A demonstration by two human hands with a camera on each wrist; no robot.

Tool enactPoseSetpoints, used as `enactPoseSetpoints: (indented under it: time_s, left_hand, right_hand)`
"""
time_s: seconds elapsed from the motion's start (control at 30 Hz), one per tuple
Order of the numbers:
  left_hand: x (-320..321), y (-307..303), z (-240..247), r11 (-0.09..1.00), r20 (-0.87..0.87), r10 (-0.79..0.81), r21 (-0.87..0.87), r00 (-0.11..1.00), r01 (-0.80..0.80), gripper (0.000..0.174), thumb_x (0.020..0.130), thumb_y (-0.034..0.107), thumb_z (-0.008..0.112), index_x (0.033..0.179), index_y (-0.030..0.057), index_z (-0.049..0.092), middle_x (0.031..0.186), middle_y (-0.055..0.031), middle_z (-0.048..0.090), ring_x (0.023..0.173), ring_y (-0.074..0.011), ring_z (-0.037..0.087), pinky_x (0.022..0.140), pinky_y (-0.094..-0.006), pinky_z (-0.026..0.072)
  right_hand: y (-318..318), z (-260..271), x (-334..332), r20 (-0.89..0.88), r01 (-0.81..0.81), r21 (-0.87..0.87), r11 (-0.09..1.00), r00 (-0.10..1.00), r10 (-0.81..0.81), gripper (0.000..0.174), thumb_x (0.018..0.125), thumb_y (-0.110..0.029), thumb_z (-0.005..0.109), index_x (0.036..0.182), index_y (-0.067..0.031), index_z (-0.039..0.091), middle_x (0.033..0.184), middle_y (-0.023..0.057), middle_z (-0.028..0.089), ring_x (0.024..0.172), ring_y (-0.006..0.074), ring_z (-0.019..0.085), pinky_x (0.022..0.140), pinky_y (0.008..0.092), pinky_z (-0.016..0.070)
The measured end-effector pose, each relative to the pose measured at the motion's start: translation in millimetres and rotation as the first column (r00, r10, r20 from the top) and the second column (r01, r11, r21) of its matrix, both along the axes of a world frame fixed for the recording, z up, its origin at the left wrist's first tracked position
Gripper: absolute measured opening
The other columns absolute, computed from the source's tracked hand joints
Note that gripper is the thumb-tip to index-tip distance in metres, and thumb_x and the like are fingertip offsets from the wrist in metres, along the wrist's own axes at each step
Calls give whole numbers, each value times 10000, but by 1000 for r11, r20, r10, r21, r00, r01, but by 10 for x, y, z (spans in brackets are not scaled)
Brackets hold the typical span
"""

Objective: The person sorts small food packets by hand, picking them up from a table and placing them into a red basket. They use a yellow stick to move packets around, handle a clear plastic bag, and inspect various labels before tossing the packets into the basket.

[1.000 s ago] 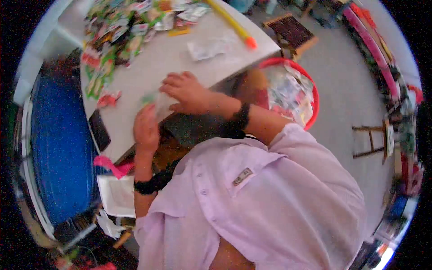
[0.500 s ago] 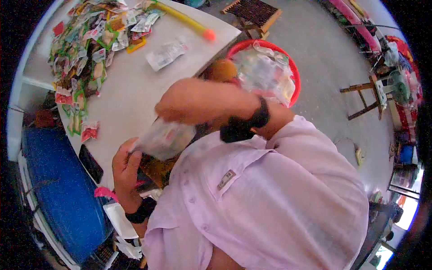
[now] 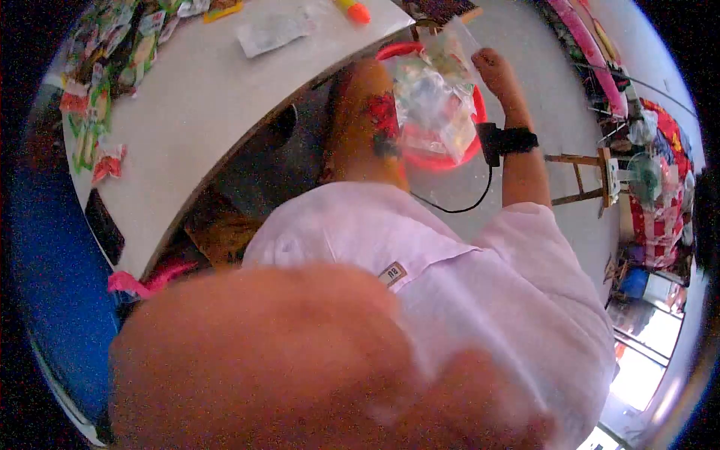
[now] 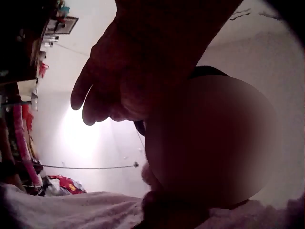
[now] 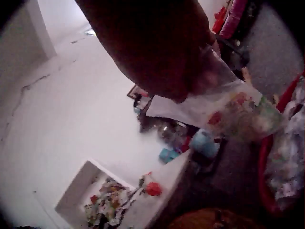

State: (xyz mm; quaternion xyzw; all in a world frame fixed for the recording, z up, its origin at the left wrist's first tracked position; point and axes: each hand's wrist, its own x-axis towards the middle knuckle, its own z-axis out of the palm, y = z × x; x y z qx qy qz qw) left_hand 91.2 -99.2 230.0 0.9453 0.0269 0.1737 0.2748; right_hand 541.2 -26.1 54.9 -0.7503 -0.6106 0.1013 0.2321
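Observation:
My right hand (image 3: 496, 73) is stretched out over the right side of a red basin (image 3: 450, 162). It grips the top of a clear plastic bag (image 5: 238, 112), which hangs down with small red, green and pale contents in the right wrist view. Similar bags (image 3: 431, 101) fill the basin. My left hand (image 3: 262, 337) is raised close to the head camera, large and blurred across the bottom of that view. In the left wrist view its fingers (image 4: 81, 93) are loosely bent beside my head, and nothing shows in them.
On the white table (image 3: 195, 97) lie a heap of small colourful packets (image 3: 97, 112), a red packet (image 3: 110, 163), a flat whitish pouch (image 3: 274, 34), a dark phone (image 3: 103, 225) and an orange-tipped yellow stick (image 3: 358, 13). A wooden stool (image 3: 589, 176) stands on the floor to the right.
My right hand has swung right from the table edge to the basin, carrying the clear bag. My left hand has let go of the bag and risen toward the head.

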Motion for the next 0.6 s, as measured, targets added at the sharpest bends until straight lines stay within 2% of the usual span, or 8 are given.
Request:
enactPoseSetpoints:
  time_s: [0.07,0.17,0.27,0.3,0.4,0.43,0.53,0.6]
  left_hand:
    - [53,-72,18,999,5,-29,30,1000,29,168,732,116,425,811,-2,515,779,-133,538,714,-243,522,692,-329,402]
    - [106,-95,28,997,15,-61,56,998,60,166,733,103,424,821,-6,514,780,-132,538,703,-234,522,682,-320,403]
    - [180,-121,31,996,10,-72,61,997,71,165,733,90,423,830,-10,512,781,-132,538,693,-225,522,672,-310,405]
    - [195,-132,29,995,9,-69,68,998,68,165,734,86,423,833,-11,512,781,-131,538,689,-221,521,669,-307,405]
    - [202,-135,31,995,17,-64,73,998,62,165,734,73,422,843,-15,510,782,-131,537,679,-212,521,659,-298,406]
    - [202,-129,33,996,19,-60,70,998,59,166,734,68,421,846,-16,510,783,-130,537,675,-209,521,655,-295,407]
    - [197,-111,41,998,33,-34,54,999,32,167,735,55,420,856,-20,508,784,-129,537,665,-200,521,645,-286,408]
    - [159,-87,53,1000,57,12,27,998,-14,169,736,47,419,862,-23,507,784,-129,536,658,-193,520,639,-280,409]
  right_hand:
    - [-53,-172,83,152,111,-35,993,983,-105,243,741,-226,471,735,17,476,600,98,471,588,142,426,558,283,377]
    - [-129,-617,322,187,146,-61,987,973,-133,267,713,-240,468,730,27,481,605,176,476,570,203,475,541,316,389]
    - [-346,-1006,500,187,151,-125,981,974,-127,251,691,-220,455,729,25,493,652,210,506,604,274,518,543,345,400]
    - [-439,-1083,513,201,163,-108,981,970,-139,246,682,-217,450,697,23,502,634,221,509,590,322,523,524,364,405]
    - [-650,-1272,631,221,220,-189,957,959,-176,245,675,-213,454,653,26,502,556,206,495,521,311,515,487,362,402]
    - [-691,-1418,730,96,334,-251,909,943,-320,241,672,-210,453,619,20,500,510,195,478,480,314,500,462,365,395]
    - [-904,-1705,991,193,343,-147,928,930,-313,241,689,-216,444,646,16,495,539,184,489,501,299,500,475,364,391]
    - [-1009,-1844,967,313,195,-84,977,936,-160,242,707,-221,430,672,11,487,576,185,498,528,294,502,492,360,390]
